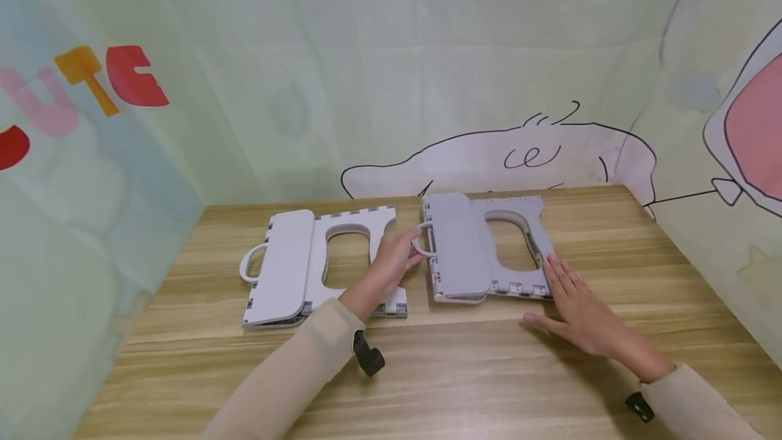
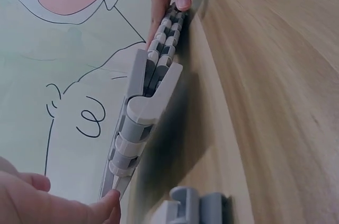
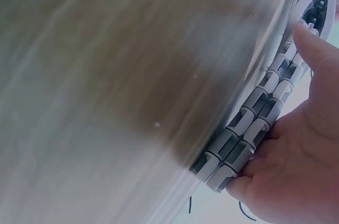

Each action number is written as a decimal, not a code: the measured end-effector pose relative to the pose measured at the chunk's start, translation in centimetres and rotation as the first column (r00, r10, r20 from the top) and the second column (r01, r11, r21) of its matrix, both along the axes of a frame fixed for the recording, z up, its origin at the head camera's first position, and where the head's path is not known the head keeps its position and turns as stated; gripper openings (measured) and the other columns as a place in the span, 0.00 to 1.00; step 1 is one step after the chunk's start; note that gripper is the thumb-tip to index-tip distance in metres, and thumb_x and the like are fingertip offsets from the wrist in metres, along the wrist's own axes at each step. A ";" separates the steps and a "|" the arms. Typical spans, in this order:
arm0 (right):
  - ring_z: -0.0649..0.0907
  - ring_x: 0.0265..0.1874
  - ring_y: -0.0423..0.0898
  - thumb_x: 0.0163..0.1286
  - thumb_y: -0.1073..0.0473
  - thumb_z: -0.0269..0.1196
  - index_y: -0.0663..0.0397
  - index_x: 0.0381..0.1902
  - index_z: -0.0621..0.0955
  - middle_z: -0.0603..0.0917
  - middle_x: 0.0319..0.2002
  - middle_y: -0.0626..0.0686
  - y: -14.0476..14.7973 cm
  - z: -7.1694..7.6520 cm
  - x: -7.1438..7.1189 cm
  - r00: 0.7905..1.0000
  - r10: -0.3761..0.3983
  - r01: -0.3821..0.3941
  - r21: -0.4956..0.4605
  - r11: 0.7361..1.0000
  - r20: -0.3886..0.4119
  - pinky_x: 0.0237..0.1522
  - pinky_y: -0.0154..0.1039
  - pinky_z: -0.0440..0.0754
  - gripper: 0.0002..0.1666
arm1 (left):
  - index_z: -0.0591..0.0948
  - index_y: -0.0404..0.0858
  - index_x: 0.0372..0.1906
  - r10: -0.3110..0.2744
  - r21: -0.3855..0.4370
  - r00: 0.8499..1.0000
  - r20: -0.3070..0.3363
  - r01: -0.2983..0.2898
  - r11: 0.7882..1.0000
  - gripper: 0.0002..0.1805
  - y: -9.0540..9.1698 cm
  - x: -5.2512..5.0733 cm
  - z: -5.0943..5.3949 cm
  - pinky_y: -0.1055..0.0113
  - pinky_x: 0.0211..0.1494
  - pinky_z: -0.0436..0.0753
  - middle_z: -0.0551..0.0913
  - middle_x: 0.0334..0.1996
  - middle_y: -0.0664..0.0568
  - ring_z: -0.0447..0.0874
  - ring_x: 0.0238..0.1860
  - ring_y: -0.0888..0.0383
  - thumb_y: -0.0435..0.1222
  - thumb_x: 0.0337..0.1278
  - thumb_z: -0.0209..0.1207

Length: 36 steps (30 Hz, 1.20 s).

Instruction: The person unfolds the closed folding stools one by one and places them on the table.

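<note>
Two folded plastic step stools lie flat on the wooden table. The grey stool [image 1: 455, 250] is on the right, and my left hand [image 1: 394, 257] pinches the small loop handle [image 1: 423, 240] at its left side. My right hand [image 1: 577, 307] touches the grey stool's right edge with fairly straight fingers, thumb spread apart. The white stool [image 1: 284, 257] lies to the left, its own handle [image 1: 247, 267] pointing left; my left forearm passes over its near right corner. In the left wrist view, the hinged edge of the grey stool [image 2: 132, 123] shows; the handle is mostly hidden there.
The wood-grain table [image 1: 464, 372] extends in front of both stools and to their right. A printed fabric backdrop [image 1: 379, 73] rises behind the table and along both sides. Dark wrist straps [image 1: 368, 355] hang below the sleeves.
</note>
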State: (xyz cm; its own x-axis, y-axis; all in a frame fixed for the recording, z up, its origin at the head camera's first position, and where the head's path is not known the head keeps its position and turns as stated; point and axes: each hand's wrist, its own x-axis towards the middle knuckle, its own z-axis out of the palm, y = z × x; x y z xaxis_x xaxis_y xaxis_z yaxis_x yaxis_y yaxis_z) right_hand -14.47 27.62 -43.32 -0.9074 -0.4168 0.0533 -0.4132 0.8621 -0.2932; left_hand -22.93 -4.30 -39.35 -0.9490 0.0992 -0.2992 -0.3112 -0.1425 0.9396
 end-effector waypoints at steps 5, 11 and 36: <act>0.46 0.74 0.70 0.70 0.36 0.61 0.77 0.75 0.46 0.42 0.76 0.73 0.4 0.1 0.0 1.000 0.000 0.000 -0.045 0.999 0.014 0.75 0.61 0.44 0.61 | 0.62 0.19 0.67 0.025 0.088 1.000 -0.009 -0.024 0.996 0.26 0.2 0.1 1.0 0.61 0.65 0.77 0.67 0.64 0.27 0.70 0.65 0.37 0.34 0.75 0.50; 0.44 0.74 0.70 0.70 0.38 0.62 0.74 0.76 0.44 0.40 0.76 0.72 0.7 0.1 0.0 0.999 0.002 0.003 -0.108 0.994 0.046 0.75 0.61 0.41 0.62 | 0.64 0.18 0.66 0.042 0.147 0.999 -0.013 -0.040 0.988 0.25 0.4 0.1 2.0 0.60 0.66 0.75 0.64 0.66 0.28 0.69 0.64 0.36 0.32 0.74 0.50; 0.39 0.75 0.68 0.68 0.44 0.67 0.61 0.79 0.36 0.35 0.77 0.66 2.7 0.6 -0.3 0.981 0.013 0.051 -0.328 0.943 0.191 0.71 0.68 0.40 0.64 | 0.64 0.21 0.68 -0.020 0.239 0.994 -0.111 0.046 0.970 0.26 2.2 0.2 6.3 0.70 0.59 0.80 0.68 0.66 0.34 0.73 0.64 0.43 0.34 0.75 0.50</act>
State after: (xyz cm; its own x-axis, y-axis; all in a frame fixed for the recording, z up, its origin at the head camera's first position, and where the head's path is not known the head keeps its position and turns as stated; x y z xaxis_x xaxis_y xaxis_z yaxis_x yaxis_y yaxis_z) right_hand -14.82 30.31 -42.74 -0.9218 -0.3874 0.0124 -0.3072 0.7107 -0.6329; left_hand -22.70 -2.12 -33.03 -0.9691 0.1876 -0.1599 -0.2193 -0.3597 0.9069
